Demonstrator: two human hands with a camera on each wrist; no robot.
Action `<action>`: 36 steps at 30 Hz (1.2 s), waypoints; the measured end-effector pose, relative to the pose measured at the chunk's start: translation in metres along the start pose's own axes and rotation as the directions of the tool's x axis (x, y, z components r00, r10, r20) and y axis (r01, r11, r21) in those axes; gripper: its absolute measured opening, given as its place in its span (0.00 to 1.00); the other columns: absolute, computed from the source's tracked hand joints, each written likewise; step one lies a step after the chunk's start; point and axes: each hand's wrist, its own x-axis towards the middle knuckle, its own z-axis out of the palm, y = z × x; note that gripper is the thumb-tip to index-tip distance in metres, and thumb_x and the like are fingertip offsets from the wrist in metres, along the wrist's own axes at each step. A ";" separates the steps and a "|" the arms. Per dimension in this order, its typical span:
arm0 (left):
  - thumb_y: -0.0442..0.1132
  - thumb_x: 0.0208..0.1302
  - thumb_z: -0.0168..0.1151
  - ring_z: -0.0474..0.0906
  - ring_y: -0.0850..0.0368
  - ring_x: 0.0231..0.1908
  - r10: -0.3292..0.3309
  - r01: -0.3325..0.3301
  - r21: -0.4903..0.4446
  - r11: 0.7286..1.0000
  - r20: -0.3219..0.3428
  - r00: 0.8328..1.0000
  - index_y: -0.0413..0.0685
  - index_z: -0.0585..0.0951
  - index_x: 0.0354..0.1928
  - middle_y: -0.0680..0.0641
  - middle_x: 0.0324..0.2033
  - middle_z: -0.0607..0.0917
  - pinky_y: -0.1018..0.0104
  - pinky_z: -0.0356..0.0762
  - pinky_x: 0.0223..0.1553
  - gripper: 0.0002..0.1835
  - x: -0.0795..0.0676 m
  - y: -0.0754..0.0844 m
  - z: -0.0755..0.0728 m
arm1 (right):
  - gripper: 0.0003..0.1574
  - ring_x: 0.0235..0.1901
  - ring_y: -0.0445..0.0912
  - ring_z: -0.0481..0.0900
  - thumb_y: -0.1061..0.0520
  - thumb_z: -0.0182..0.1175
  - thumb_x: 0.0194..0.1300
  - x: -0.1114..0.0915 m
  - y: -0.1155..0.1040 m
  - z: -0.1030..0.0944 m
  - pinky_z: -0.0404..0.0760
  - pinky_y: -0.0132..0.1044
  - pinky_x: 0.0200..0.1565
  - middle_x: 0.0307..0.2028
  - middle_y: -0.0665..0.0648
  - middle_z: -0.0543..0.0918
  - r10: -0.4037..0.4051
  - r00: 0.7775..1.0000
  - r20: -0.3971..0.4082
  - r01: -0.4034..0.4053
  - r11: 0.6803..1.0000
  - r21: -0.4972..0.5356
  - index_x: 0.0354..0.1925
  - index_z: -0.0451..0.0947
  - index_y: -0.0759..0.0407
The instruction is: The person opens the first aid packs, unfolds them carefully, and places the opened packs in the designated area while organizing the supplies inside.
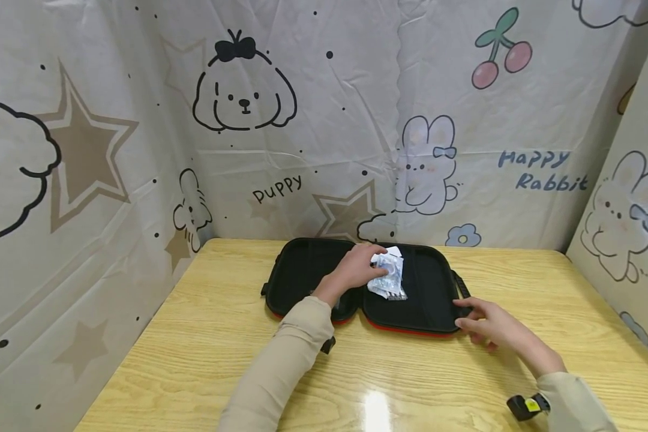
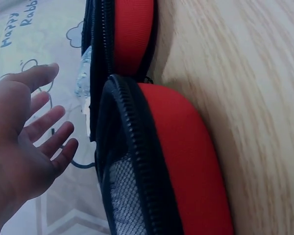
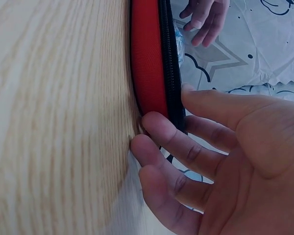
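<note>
We observed the black-lined case [image 1: 434,300] lying open on the wooden table [image 1: 410,384], with a pile of packets [image 1: 393,277] in the left part of its right half, near the hinge. Over this pile reached the left hand [image 1: 356,267], its fingers loosely extended and, as far as we could see, grasping nothing; contact with the packets we could not confirm. The right hand [image 1: 486,324] held the near right corner of the case between thumb and bent fingers. We judged that a lift or tilt of that corner could slide the seemingly loose packets toward the hinge, and that, because they overlapped, picking at one might drag others along. The head view alone gave us the whole pile; the left wrist view revealed a mesh pocket [image 2: 127,200] in the left half and the full depth of the red shell [image 2: 191,156], whereas the right wrist view showed fingertips low against the case's side, partly hidden from above
</note>
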 end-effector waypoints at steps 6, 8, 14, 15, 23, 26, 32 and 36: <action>0.51 0.63 0.67 0.68 0.48 0.66 -0.009 0.009 -0.013 1.000 0.024 1.000 0.55 0.75 0.66 0.50 0.63 0.78 0.47 0.64 0.67 0.29 0.004 0.002 0.006 | 0.39 0.25 0.48 0.77 0.52 0.61 0.70 0.000 0.000 0.000 0.73 0.38 0.20 0.33 0.58 0.80 0.002 1.000 -0.008 -0.002 1.000 -0.017 0.71 0.61 0.66; 0.51 0.63 0.68 0.69 0.47 0.65 -0.008 0.009 -0.015 1.000 0.030 1.000 0.54 0.75 0.66 0.50 0.62 0.78 0.47 0.64 0.67 0.29 0.004 0.003 0.008 | 0.39 0.25 0.48 0.77 0.52 0.61 0.70 0.000 -0.001 -0.001 0.73 0.38 0.20 0.33 0.58 0.80 0.001 1.000 -0.008 -0.002 1.000 -0.017 0.71 0.61 0.66; 0.51 0.63 0.67 0.71 0.49 0.62 -0.028 0.027 0.027 0.999 0.046 0.999 0.55 0.76 0.65 0.51 0.60 0.79 0.50 0.67 0.64 0.29 0.005 0.007 0.009 | 0.39 0.25 0.48 0.76 0.52 0.61 0.70 -0.001 -0.001 -0.001 0.72 0.37 0.19 0.33 0.58 0.80 0.003 1.000 -0.006 -0.003 1.000 -0.011 0.72 0.61 0.65; 0.51 0.63 0.67 0.72 0.50 0.61 -0.033 0.031 0.040 0.999 0.050 0.998 0.55 0.76 0.65 0.51 0.59 0.79 0.51 0.67 0.63 0.29 0.006 0.008 0.010 | 0.39 0.25 0.48 0.76 0.52 0.61 0.70 -0.001 -0.002 -0.001 0.72 0.37 0.19 0.33 0.58 0.80 0.003 1.000 -0.006 -0.003 1.000 -0.010 0.72 0.61 0.65; 0.49 0.62 0.68 0.77 0.57 0.50 -0.039 0.035 0.115 0.993 0.032 0.999 0.56 0.81 0.60 0.55 0.48 0.83 0.60 0.73 0.52 0.24 0.007 0.006 0.015 | 0.39 0.25 0.48 0.76 0.53 0.61 0.70 -0.001 -0.001 -0.001 0.72 0.37 0.19 0.33 0.59 0.80 -0.004 1.000 -0.002 0.004 1.000 0.000 0.72 0.60 0.66; 0.49 0.61 0.69 0.77 0.59 0.47 -0.045 0.042 0.113 0.993 0.025 0.999 0.56 0.82 0.59 0.55 0.46 0.83 0.62 0.74 0.49 0.23 0.008 0.004 0.017 | 0.39 0.25 0.48 0.76 0.52 0.61 0.70 -0.001 -0.001 0.000 0.72 0.37 0.19 0.33 0.58 0.80 -0.001 1.000 -0.004 0.001 1.000 -0.006 0.72 0.60 0.66; 0.48 0.62 0.67 0.76 0.61 0.46 -0.072 0.066 0.129 0.989 0.038 0.997 0.58 0.81 0.60 0.56 0.45 0.81 0.63 0.71 0.48 0.23 0.005 0.003 0.022 | 0.40 0.25 0.48 0.77 0.52 0.61 0.70 -0.001 -0.001 0.001 0.72 0.38 0.20 0.33 0.58 0.81 -0.001 1.000 -0.007 0.001 1.000 -0.016 0.72 0.61 0.65; 0.48 0.61 0.68 0.75 0.61 0.45 -0.068 0.066 0.131 0.989 0.006 0.998 0.58 0.82 0.59 0.57 0.43 0.81 0.64 0.70 0.48 0.23 0.005 0.003 0.023 | 0.40 0.25 0.48 0.77 0.52 0.61 0.70 -0.001 -0.001 0.001 0.72 0.37 0.20 0.33 0.58 0.81 -0.005 1.000 -0.003 0.005 1.000 -0.011 0.72 0.60 0.66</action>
